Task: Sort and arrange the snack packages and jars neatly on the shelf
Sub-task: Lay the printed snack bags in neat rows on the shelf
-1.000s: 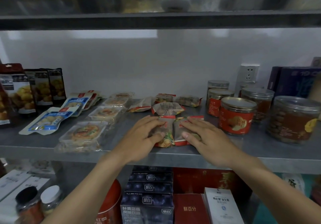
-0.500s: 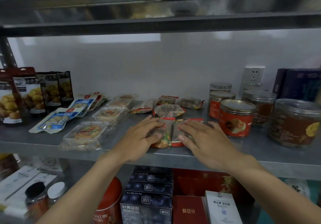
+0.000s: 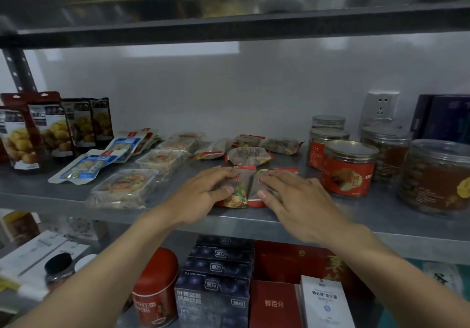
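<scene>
Nearest you, on the level below, stand a red tin (image 3: 155, 294), a stack of dark blue boxes (image 3: 216, 294), a red box (image 3: 273, 304) and a white box (image 3: 325, 302). Your two bare forearms reach up over them to the grey metal shelf (image 3: 356, 215). Your left hand (image 3: 201, 198) lies on the left snack packet (image 3: 237, 196) and your right hand (image 3: 300, 200) lies on the right snack packet (image 3: 255, 191). On both hands the grip is loose: fingers laid out nearly straight across the foil, thumbs resting near the inner edges, nothing clenched. The two packets lie flat, side by side and touching, at the front edge of the shelf near its middle. To their left sits a clear tray pack (image 3: 124, 187), with more like it in a row behind, and beyond those a blue-and-white packet (image 3: 86, 166) lying flat. To the right of your hands, a red-labelled jar (image 3: 349, 171) with a metal lid stands just beside the right packet, and a large brown jar (image 3: 437, 177) stands further right. Directly behind the pair lies another foil packet (image 3: 248, 155), and a loose line of similar packets runs behind that. More lidded jars stand behind the red one. At the far left, stand-up bags (image 3: 33, 134) printed with yellow snacks stand upright. On the back wall to the right are a white wall socket (image 3: 380, 106) and a dark box (image 3: 445, 116).
</scene>
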The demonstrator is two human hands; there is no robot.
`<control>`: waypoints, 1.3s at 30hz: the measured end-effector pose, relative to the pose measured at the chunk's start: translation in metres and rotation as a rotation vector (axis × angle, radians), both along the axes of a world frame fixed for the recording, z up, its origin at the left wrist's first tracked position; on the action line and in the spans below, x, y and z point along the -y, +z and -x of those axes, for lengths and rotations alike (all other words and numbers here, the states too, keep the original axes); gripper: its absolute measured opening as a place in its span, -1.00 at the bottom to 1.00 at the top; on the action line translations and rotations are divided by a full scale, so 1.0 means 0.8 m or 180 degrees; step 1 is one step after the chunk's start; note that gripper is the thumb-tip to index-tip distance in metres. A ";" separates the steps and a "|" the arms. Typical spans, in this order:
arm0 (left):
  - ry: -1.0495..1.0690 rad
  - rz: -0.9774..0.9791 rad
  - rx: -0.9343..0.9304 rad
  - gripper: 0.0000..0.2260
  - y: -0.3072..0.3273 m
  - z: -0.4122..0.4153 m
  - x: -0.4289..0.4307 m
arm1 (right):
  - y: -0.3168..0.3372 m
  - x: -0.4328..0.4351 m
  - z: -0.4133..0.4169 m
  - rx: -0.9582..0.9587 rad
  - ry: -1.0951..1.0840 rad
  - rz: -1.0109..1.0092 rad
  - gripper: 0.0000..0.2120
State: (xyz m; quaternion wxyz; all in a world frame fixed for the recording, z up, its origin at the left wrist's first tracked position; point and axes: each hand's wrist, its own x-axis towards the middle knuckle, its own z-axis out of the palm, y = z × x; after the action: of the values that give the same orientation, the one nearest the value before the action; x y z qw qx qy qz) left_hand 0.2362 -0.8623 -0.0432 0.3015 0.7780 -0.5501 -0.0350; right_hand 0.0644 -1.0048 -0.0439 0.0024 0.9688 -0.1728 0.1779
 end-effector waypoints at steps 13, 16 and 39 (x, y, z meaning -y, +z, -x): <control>-0.0116 -0.0087 0.0774 -0.48 0.076 -0.037 0.014 | 0.064 0.004 -0.039 -0.0128 0.0047 0.0267 -0.31; 0.0010 -0.0110 0.1165 -0.49 0.094 -0.073 0.026 | 0.083 0.017 -0.071 -0.0095 0.0054 0.0340 -0.31; 0.0315 -0.0329 0.1462 -0.73 0.091 -0.189 0.115 | 0.077 0.098 -0.168 -0.1071 -0.0178 0.0238 -0.49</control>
State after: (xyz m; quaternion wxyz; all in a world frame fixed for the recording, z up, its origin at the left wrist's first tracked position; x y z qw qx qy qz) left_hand 0.3875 -0.9542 0.0293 0.1296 0.8059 -0.5629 0.1295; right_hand 0.1984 -1.0829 0.0174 0.0722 0.9789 -0.1901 0.0195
